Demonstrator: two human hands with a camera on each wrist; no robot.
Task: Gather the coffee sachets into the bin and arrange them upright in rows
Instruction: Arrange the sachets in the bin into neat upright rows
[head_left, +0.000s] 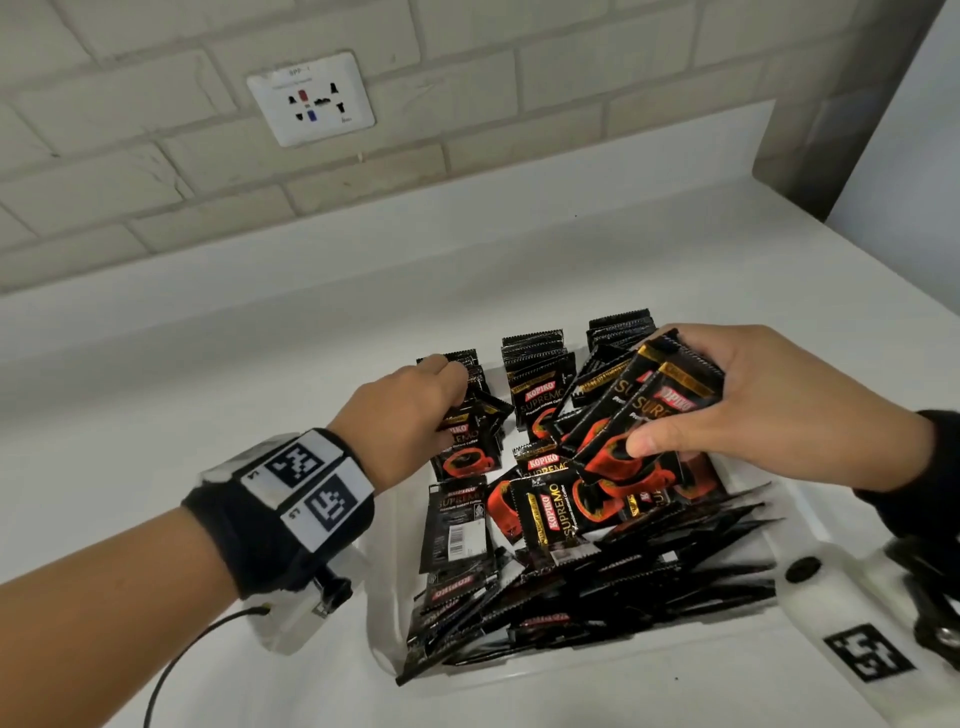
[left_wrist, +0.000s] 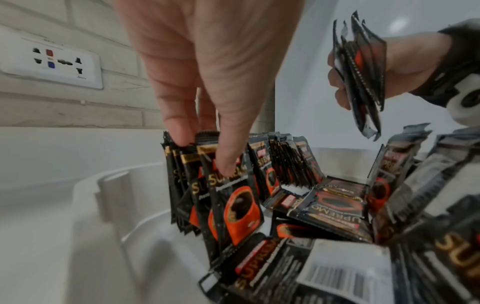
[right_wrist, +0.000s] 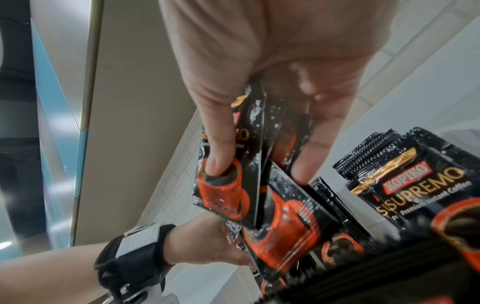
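The right hand (head_left: 769, 410) pinches a fanned bunch of sachets (head_left: 644, 415) above the bin (head_left: 810, 525); the left hand (head_left: 410, 410), fingers straight, steadies an upright row (left_wrist: 207, 185). Light, slick foil likely slides, so gripping mid-body looks safest.

The right hand (right_wrist: 265, 86) reached down, thumb and fingers pinching a small sheaf of black-and-orange coffee sachets (right_wrist: 226, 181) in its grip. Below it the left hand (right_wrist: 205, 244), with a black wrist strap (right_wrist: 135, 253), touched a sachet with an orange cup print (right_wrist: 288, 232). At the right, upright sachets (right_wrist: 405, 185) stood packed together, printed KOPIKO SUPREMO.
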